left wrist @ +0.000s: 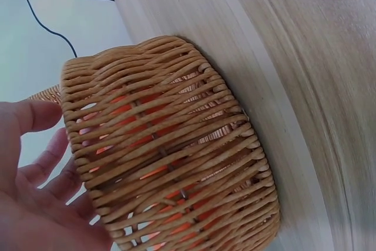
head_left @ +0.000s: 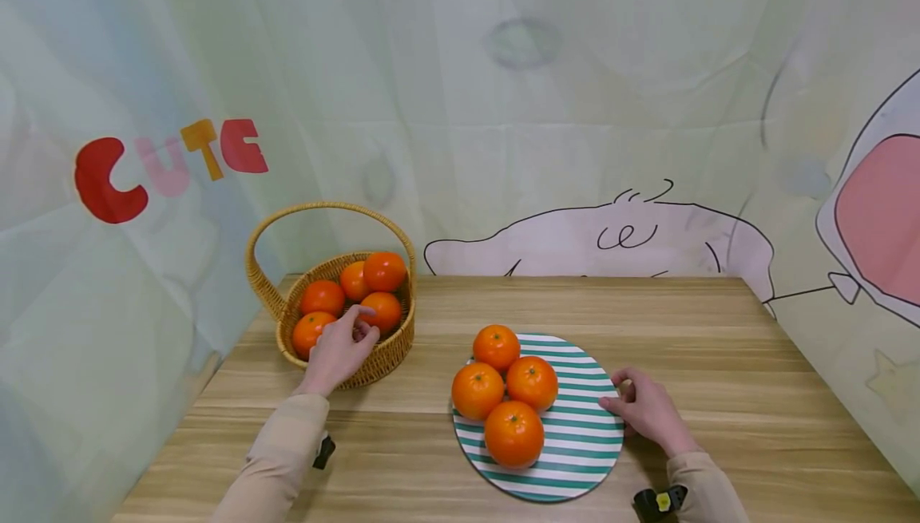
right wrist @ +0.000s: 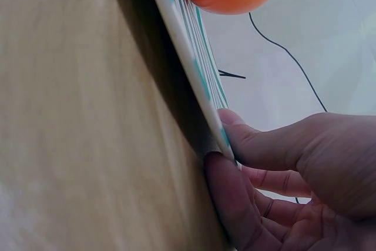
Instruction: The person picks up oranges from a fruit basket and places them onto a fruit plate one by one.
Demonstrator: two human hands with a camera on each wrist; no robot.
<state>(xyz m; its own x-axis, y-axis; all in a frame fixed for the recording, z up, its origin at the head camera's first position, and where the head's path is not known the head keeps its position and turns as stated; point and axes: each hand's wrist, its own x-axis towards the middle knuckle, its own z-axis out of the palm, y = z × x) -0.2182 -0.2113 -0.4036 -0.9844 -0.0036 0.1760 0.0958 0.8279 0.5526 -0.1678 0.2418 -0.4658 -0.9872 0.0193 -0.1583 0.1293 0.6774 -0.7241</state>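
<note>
At the left stands a wicker basket (head_left: 394, 355) with a tall arched handle, holding several oranges (head_left: 323, 298). My left hand (head_left: 345, 350) reaches over its front rim, fingers loosely bent beside an orange (head_left: 382, 312). In the left wrist view the thumb (left wrist: 38, 116) lies right at the rim and the other fingers are partly hidden behind the woven wall. A round plate (head_left: 575, 427) with green and white stripes carries several oranges (head_left: 513, 433) on its left half. My right hand (head_left: 649, 410) pinches the plate's right edge, thumb on top and a finger (right wrist: 232, 195) underneath.
The wooden table (head_left: 755, 395) extends to the right of the plate and behind it. A printed curtain (head_left: 460, 108) hangs along the table's back and sides. A dark wrist device (head_left: 659, 502) is strapped at the right sleeve.
</note>
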